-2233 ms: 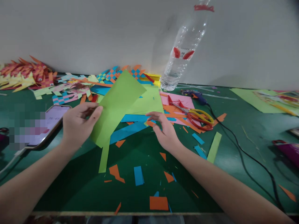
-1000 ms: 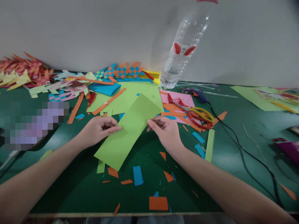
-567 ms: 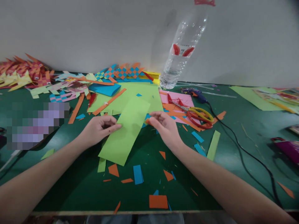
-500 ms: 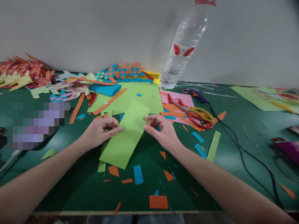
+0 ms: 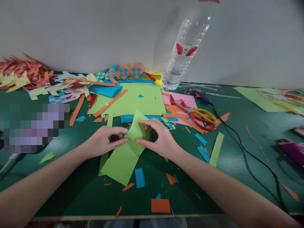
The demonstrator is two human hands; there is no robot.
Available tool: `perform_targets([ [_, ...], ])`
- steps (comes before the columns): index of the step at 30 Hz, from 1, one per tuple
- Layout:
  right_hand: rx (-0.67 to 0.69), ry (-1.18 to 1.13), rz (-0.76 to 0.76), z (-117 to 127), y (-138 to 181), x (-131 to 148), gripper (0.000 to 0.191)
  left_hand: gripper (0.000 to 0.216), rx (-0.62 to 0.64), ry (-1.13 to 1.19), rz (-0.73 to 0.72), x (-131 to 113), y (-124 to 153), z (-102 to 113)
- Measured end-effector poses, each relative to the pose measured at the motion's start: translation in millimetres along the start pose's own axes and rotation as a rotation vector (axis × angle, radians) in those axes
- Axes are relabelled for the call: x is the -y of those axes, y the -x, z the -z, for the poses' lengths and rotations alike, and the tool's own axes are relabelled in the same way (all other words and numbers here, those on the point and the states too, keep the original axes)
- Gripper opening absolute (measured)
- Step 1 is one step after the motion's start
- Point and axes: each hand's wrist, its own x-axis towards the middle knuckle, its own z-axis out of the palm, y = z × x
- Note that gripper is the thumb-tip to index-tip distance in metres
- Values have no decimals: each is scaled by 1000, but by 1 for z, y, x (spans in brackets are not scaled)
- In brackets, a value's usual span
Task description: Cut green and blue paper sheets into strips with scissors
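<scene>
Toward the green desk's (image 5: 78, 196) front edge, a light-green rectangular paper sheet (image 5: 121, 163) is curved but shows no slits yet, left hand (image 5: 103, 142) pinching its left side, right hand (image 5: 162, 137) touching it with thumb and fingertips apart, while blue-and-orange checkered paper pieces (image 5: 123, 73) look finished along the back edge.

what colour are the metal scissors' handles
One yellow handle, one red handle; best in the head view.
</scene>
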Motion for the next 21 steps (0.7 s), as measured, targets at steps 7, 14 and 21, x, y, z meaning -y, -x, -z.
perform_targets([
  [7,-65,52,-8,2,-2,0,4,26,-33,-25,-30,7,1,-3],
  [14,-180,26,-7,2,-2,-2,12,30,-14,-63,-5,6,1,0],
  [21,-319,90,78,4,2,4,48,32,0,-90,-37,7,1,0],
])
